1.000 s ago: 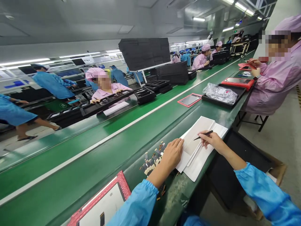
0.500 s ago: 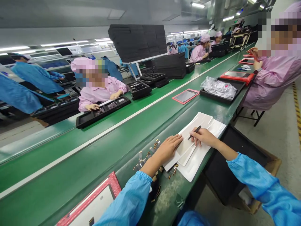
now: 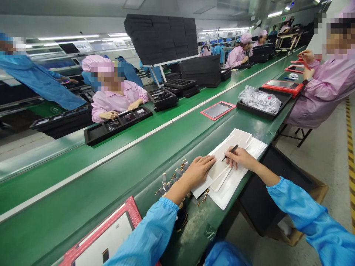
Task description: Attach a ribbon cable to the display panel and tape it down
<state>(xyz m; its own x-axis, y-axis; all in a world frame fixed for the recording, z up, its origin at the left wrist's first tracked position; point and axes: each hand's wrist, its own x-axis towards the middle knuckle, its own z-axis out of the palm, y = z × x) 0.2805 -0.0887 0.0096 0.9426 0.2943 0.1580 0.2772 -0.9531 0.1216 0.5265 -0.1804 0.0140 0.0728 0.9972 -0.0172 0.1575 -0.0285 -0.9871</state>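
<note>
Pressing flat on the white sheets (image 3: 235, 177), the left hand (image 3: 198, 170) lies palm-down, fingers together and extended, holding nothing; its fingertips rest on the near-left part of the stack. The right hand (image 3: 241, 158) is closed around black tweezers (image 3: 229, 153), pinched between thumb and fingers, tips angled down and seemingly touching the top white strip. The two hands sit close together, just apart, both over the sheets.

The white sheets lie in an overlapping pile on the near ledge of the green conveyor belt (image 3: 124, 173), slanting away from the person, one corner hanging slightly over the ledge's outer edge. Just left of the sheets, partly under the left wrist, a scatter of small flat components (image 3: 172, 181) with gold-coloured ends lies on the ledge; a few more lie by the sheets' near corner.

Left of the sheets, at the bottom edge of the view, a red-framed tray (image 3: 111, 232) holds a pale panel. Beyond the sheets, on the belt, a second red-framed tray (image 3: 218, 110) lies flat. Farther along the ledge from the sheets, a black tray (image 3: 266, 109) carries a crinkled silvery bag (image 3: 259, 99).

Across the belt from the sheets, a person in pink (image 3: 116, 98) rests both hands on a long black compartment tray (image 3: 116, 125). Another person in pink (image 3: 324, 92) sits beyond the black tray, on the sheets' side.
</note>
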